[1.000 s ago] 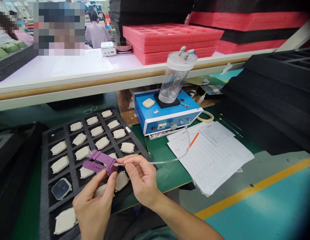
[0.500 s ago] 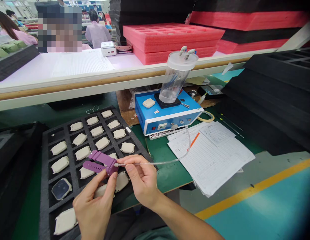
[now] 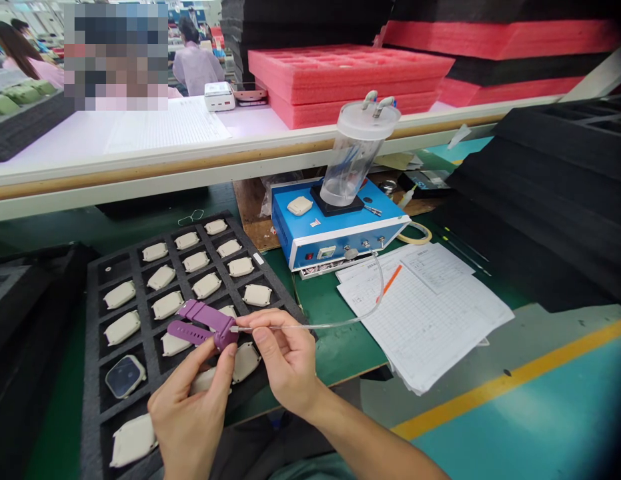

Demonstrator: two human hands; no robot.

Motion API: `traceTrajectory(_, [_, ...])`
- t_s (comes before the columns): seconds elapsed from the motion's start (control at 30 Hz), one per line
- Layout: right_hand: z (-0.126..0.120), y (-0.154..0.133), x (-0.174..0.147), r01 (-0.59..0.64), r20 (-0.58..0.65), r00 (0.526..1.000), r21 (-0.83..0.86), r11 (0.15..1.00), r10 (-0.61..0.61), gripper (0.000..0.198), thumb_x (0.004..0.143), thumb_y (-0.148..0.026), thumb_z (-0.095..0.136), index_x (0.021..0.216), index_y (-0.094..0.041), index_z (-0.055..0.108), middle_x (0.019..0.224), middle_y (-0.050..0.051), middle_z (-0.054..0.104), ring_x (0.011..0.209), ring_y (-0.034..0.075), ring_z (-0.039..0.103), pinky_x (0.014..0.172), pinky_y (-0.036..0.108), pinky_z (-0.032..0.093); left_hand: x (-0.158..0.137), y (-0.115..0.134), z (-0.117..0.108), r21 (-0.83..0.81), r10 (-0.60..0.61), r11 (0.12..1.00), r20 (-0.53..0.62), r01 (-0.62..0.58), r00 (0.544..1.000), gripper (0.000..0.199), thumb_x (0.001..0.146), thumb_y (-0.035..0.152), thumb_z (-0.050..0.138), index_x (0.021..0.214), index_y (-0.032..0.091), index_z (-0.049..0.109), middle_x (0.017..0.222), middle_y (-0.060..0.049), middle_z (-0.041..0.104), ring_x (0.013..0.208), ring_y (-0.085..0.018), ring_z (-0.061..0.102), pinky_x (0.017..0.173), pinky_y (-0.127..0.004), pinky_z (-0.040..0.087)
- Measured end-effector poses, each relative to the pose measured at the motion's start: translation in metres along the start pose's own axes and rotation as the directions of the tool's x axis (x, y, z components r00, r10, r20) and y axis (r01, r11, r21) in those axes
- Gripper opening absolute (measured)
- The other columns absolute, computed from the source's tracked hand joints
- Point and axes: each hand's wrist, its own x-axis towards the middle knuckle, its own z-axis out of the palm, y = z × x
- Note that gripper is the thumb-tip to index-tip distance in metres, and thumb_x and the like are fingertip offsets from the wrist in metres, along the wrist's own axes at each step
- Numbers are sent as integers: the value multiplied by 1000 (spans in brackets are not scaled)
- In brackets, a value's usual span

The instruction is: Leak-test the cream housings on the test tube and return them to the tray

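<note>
A purple smartwatch (image 3: 223, 331) with its strap hanging to the left is pinched between the thumb and fingers of my left hand (image 3: 193, 403). My right hand (image 3: 286, 357) is closed on a thin clear tube (image 3: 335, 325), whose tip touches the side of the watch case. From there the tube curves to the front of a blue box-shaped machine (image 3: 340, 220). Both hands are above the near right part of a black foam tray (image 3: 145, 320), which holds several cream watch cases (image 3: 167, 305) and one with a dark screen (image 3: 125, 377).
A clear cylinder (image 3: 354, 157) and a cream case (image 3: 299, 206) stand on the machine. Right of it lie printed sheets (image 3: 420, 320) with an orange strip (image 3: 389, 283). A white shelf (image 3: 270, 150) crosses behind, bearing red foam trays (image 3: 340, 80). Black foam (image 3: 540, 200) is stacked at right.
Hardly anything differs. The whole view has shifted slightly, while both hands keep the same hold on the watch and the tube.
</note>
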Motion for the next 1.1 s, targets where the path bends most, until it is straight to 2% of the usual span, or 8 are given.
traceTrajectory(0.33, [-1,1,-1,-13,1,1000,-24,1000,13,15,105,-33,62,103,-23,74,102,9,81,95,21,81,86,34,69,0,0,-1,5,-2,1000,1,2,1000,35,72,46,88,92,18,87,80,-4,84,58,-19,75,60,-24,60])
traceTrajectory(0.53, [-1,1,-2,-7,4,1000,-2,1000,7,13,104,-29,63,104,-22,75,103,9,81,97,22,81,88,35,68,0,-1,-2,22,-4,1000,0,4,1000,34,73,48,87,90,19,87,84,-5,85,69,-23,80,68,-25,62])
traceTrajectory(1.1, [-1,2,-2,-6,7,1000,48,999,6,13,103,-22,64,107,-24,76,105,7,81,98,20,80,89,32,66,0,0,0,-6,-5,1000,0,5,1000,34,73,49,86,90,19,87,85,-5,85,72,-25,81,73,-29,65])
